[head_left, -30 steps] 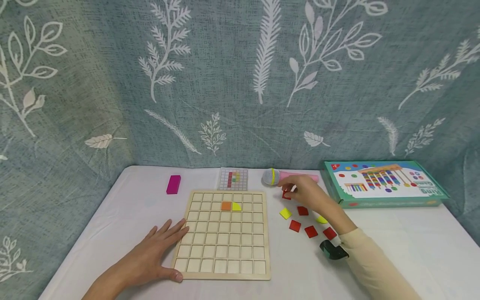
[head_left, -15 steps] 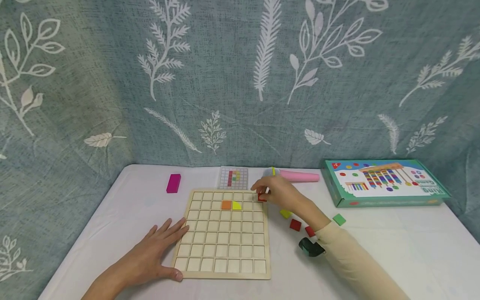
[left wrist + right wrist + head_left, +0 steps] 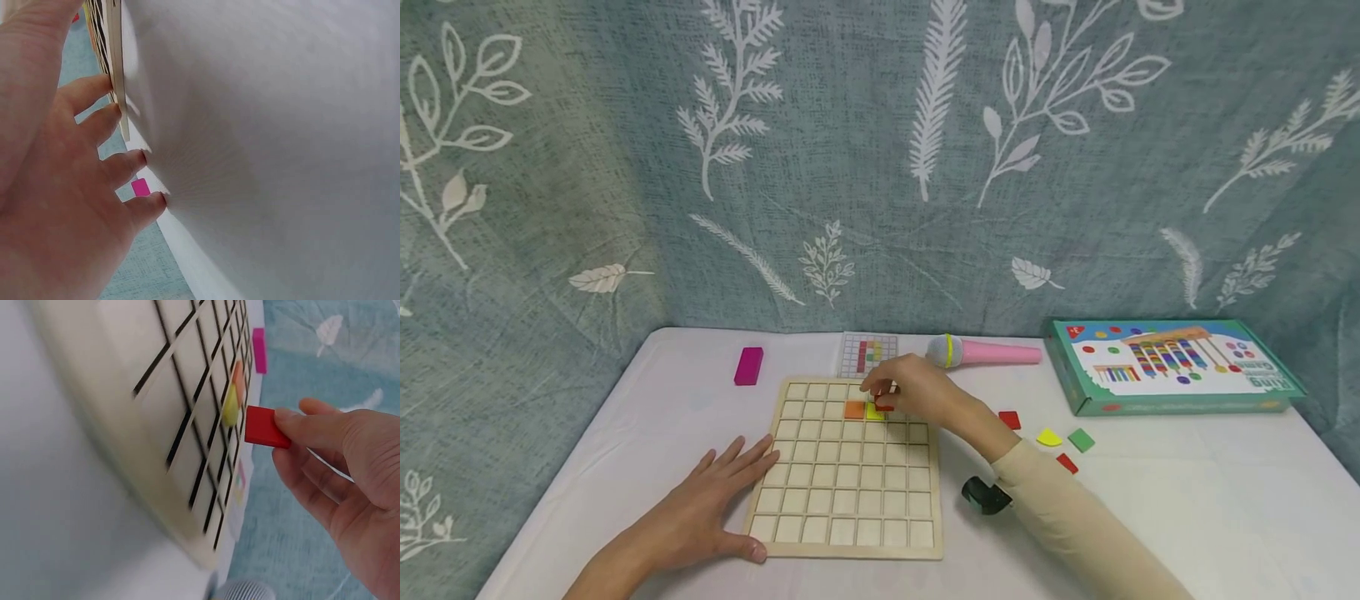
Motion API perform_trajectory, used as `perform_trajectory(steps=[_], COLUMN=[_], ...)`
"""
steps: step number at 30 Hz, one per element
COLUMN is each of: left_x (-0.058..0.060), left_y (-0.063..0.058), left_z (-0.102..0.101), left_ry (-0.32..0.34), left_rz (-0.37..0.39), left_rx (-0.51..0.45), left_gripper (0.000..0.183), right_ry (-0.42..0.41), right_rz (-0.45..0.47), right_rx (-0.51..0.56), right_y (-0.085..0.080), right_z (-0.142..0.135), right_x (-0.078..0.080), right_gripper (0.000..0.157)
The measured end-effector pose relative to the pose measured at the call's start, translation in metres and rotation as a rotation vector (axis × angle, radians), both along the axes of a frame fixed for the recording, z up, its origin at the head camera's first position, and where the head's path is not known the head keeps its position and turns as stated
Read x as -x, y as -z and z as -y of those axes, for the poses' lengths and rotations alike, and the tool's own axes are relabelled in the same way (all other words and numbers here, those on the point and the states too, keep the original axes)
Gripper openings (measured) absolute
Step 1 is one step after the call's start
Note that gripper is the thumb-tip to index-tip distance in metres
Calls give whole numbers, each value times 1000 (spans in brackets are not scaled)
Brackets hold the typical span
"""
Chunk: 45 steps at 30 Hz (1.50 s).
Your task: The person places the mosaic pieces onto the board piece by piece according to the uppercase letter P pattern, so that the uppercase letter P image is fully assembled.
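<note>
Between thumb and fingers my right hand (image 3: pixel 917 390) pinches a red square tile (image 3: pixel 265 427), held over the upper part of the wooden grid board (image 3: pixel 842 504). An orange square tile (image 3: pixel 854 409) and a yellow tile (image 3: pixel 230 406) lie in neighbouring cells of the board's second row, just left of the held tile. With spread, straight fingers my left hand (image 3: pixel 700 508) rests at the board's left edge, its fingertips touching the frame and its thumb at the lower left corner.
A small pattern card (image 3: pixel 850 354) lies behind the board, near a pink toy microphone (image 3: pixel 1000 352). Left of it stands a magenta block (image 3: pixel 748 367). Loose red, yellow and green (image 3: pixel 1081 440) tiles lie to the right, partly covered by the sleeve. A game box (image 3: pixel 1172 367) sits at the back right.
My right hand has carried the red tile left from beside the microphone to over the board, near the yellow tile. The left hand has stayed in place.
</note>
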State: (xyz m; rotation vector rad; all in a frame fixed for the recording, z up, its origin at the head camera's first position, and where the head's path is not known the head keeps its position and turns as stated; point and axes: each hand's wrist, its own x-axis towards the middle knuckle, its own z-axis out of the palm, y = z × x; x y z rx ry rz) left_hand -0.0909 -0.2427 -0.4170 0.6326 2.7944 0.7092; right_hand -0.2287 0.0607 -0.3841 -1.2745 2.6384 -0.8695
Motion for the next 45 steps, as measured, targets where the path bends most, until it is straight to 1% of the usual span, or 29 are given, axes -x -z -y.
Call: perform_trajectory(steps=[7,11,15,20,27,33,39,42,45], left_x=[0,0,1,1,1,0,-1,-1,0], left_y=[-2,-3,-5,-5,-5,-5,-4,-3,-3], left_z=[0,0,0,0,1,1,1,1,1], left_ry=[5,5,1,1,12,13,6,10,14], left_rz=[1,16,29,32,11,3,16,4,-5], left_rx=[5,4,11,20,1,6,14,17,17], left_gripper=[114,113,113,114,113,113,113,113,113], right_ry=[-38,-52,-52,-41,-12,4,41,59,54], right_rz=[34,56,74,67,130,157,178,188,196], right_rx=[17,26,64,100,86,93,57,42,48], right_y=[0,2,5,12,19,20,22,21,22], right_z=[21,32,43,53,58,59,65,67,66], right_x=[0,1,2,3,3,6,8,8,7], right_gripper=[23,23,24,23,21,20,20,19,19])
